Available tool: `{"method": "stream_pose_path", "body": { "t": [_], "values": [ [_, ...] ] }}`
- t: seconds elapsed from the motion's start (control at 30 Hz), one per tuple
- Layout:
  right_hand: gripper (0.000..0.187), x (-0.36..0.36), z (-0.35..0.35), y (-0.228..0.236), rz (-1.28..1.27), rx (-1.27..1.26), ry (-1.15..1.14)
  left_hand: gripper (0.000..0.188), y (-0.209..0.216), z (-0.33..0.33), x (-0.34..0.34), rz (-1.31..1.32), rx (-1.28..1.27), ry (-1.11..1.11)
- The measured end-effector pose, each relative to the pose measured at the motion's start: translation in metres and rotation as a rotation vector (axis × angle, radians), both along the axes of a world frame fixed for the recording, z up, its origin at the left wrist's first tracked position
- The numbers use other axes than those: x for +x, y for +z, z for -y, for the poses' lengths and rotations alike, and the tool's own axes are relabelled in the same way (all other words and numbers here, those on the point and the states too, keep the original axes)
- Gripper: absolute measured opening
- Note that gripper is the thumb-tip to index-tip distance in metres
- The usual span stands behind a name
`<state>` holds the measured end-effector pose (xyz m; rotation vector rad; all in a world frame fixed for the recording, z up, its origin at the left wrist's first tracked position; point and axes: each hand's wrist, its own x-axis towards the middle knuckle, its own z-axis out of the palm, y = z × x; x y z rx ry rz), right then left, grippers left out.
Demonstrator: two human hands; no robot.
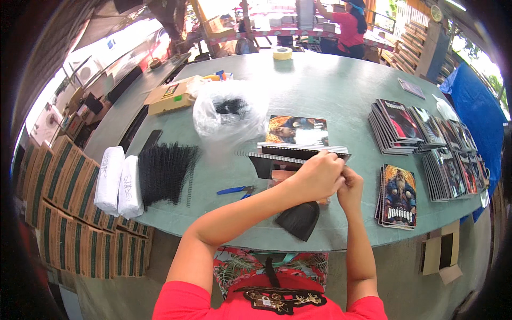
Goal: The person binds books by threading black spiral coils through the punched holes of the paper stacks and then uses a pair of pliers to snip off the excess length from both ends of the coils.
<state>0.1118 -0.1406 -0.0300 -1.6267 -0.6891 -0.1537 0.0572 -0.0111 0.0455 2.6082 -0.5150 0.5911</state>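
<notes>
A notebook with a row of spiral binding along its top edge stands tilted in front of me, and a loose coil end sticks out past its left corner. Closed over the right end of that bound edge is my left hand. My right hand meets it there with fingers curled together; what they pinch is hidden. Behind lies another notebook with an illustrated cover. Blue-handled pliers rest to the left, and a black rounded flat piece lies below my wrists.
Black plastic coils lie left beside two white wrapped packs. A clear bag holds more coils. Notebook stacks occupy the right side. Yellow tape sits at the far edge. Another person is beyond the table.
</notes>
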Motion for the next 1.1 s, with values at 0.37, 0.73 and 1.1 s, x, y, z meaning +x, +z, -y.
{"method": "stream_pose_path", "body": {
  "t": [0.37, 0.73, 1.1],
  "values": [
    [0.019, 0.006, 0.004, 0.013, -0.075, -0.049, 0.122, 0.024, 0.000, -0.007, -0.022, 0.306, 0.017, 0.036],
    [0.027, -0.049, -0.119, 0.089, 0.483, -0.675, 0.385, 0.057, -0.114, -0.143, -0.163, -0.484, 0.228, 0.618],
    [0.034, -0.038, -0.147, 0.108, 0.157, -0.662, 0.498, 0.041, -0.010, -0.123, -0.135, -0.694, -1.099, 0.470]
  ]
}}
